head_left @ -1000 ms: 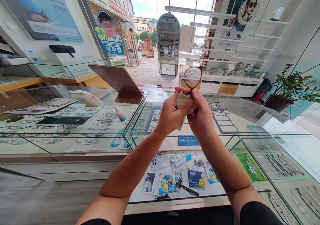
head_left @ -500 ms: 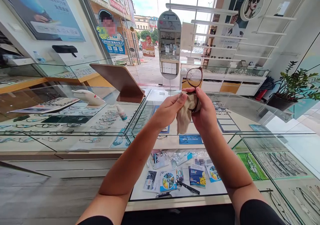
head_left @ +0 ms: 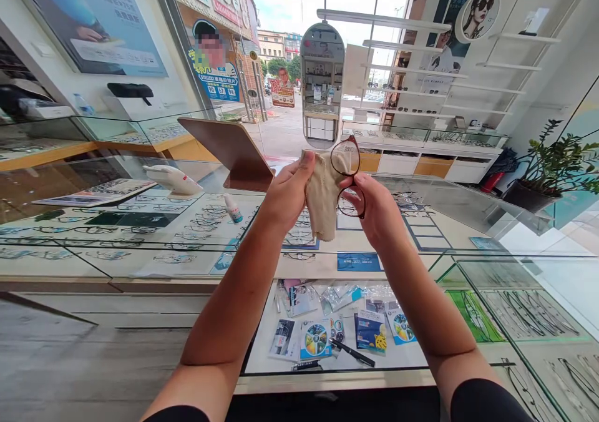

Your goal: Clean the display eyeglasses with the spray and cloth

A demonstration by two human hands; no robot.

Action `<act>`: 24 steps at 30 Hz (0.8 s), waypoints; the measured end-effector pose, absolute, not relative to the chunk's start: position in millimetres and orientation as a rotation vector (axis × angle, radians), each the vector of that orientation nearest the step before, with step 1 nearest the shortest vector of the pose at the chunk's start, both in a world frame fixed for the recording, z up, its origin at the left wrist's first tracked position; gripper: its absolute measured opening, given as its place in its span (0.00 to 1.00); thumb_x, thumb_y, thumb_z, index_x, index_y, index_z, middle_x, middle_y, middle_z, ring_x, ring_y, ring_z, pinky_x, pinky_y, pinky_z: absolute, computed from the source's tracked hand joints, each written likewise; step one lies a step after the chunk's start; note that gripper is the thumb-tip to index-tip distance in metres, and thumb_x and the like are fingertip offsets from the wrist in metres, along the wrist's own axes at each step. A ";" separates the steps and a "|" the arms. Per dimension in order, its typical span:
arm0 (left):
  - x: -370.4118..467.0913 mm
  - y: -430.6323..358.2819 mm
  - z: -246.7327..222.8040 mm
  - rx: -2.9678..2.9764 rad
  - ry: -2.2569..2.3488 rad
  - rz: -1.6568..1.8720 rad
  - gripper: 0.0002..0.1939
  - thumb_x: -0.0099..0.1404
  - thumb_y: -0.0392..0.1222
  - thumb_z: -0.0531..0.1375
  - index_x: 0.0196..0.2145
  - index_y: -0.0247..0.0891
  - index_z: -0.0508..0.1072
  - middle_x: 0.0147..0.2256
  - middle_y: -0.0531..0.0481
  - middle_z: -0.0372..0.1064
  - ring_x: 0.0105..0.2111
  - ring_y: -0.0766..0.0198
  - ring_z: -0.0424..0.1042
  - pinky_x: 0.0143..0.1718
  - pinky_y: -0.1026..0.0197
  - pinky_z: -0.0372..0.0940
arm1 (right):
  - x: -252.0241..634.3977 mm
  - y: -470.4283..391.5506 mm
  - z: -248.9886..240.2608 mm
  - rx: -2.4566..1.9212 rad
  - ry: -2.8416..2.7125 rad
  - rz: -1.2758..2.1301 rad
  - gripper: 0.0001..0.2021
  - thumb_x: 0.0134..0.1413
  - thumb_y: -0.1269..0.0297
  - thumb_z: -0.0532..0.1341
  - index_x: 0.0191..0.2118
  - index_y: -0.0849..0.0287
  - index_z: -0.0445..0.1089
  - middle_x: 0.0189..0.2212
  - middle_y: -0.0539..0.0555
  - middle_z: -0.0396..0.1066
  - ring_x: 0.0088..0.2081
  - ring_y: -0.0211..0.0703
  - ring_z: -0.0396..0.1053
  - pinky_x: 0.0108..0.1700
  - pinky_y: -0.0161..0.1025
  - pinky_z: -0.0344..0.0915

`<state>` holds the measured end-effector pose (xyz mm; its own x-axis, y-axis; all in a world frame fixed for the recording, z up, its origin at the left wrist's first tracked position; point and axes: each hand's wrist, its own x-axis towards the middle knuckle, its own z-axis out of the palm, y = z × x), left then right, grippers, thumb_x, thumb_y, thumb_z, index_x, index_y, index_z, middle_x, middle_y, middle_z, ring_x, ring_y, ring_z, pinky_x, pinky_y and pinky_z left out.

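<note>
A beige cloth hangs from my left hand, pinched near its top with the thumb uppermost. My right hand grips a pair of dark reddish round-lens glasses near the bridge. The glasses are turned on end, one lens above the other, and the upper lens overlaps the cloth's top right corner. Both hands are raised over the glass display counter.
A white bottle and a brown tilted mirror stand are on the counter at left. Leaflets and a black pen lie nearer. Rows of glasses fill the right case. A potted plant stands at far right.
My left hand has moved left, drawing the cloth off the lower lens and spreading it out. My right hand has tilted the glasses slightly, and both lenses now show.
</note>
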<state>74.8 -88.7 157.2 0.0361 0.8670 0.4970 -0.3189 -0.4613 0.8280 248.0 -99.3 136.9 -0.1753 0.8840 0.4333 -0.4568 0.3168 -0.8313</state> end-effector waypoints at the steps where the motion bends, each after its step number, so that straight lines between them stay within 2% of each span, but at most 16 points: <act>1: 75.3 -88.8 156.7 1.378 0.607 1.604 0.31 0.62 0.73 0.73 0.36 0.38 0.80 0.33 0.46 0.82 0.44 0.51 0.85 0.41 0.55 0.78 | 246.4 -98.3 135.2 -0.477 -1.270 1.261 0.10 0.60 0.50 0.72 0.35 0.49 0.84 0.44 0.51 0.81 0.55 0.48 0.74 0.61 0.43 0.70; 7: 77.6 -90.7 156.3 1.421 0.655 1.590 0.32 0.60 0.74 0.74 0.32 0.40 0.78 0.29 0.48 0.78 0.38 0.55 0.83 0.35 0.59 0.76 | 245.1 -89.9 129.5 -0.547 -1.398 1.219 0.12 0.60 0.49 0.70 0.33 0.50 0.85 0.45 0.52 0.79 0.53 0.48 0.72 0.58 0.42 0.69; 14: 76.7 -91.3 157.3 1.411 0.606 1.533 0.30 0.59 0.69 0.77 0.31 0.38 0.79 0.26 0.50 0.76 0.25 0.64 0.74 0.27 0.61 0.70 | 254.4 -95.0 135.9 -0.595 -1.578 1.084 0.13 0.64 0.51 0.68 0.32 0.50 0.84 0.36 0.51 0.77 0.44 0.48 0.71 0.53 0.44 0.68; 19: 71.2 -88.6 155.3 1.427 0.603 1.499 0.29 0.60 0.67 0.77 0.35 0.36 0.82 0.28 0.48 0.79 0.27 0.61 0.77 0.30 0.59 0.72 | 255.0 -99.3 139.2 -0.548 -1.578 1.097 0.14 0.65 0.51 0.67 0.32 0.51 0.83 0.34 0.51 0.78 0.42 0.47 0.71 0.54 0.46 0.67; 24: 66.3 -91.0 157.9 1.456 0.612 1.449 0.26 0.58 0.62 0.80 0.36 0.36 0.83 0.32 0.47 0.81 0.30 0.62 0.78 0.34 0.61 0.74 | 255.6 -95.4 137.8 -0.495 -1.519 1.174 0.13 0.65 0.52 0.68 0.32 0.51 0.84 0.35 0.51 0.79 0.44 0.47 0.73 0.57 0.45 0.67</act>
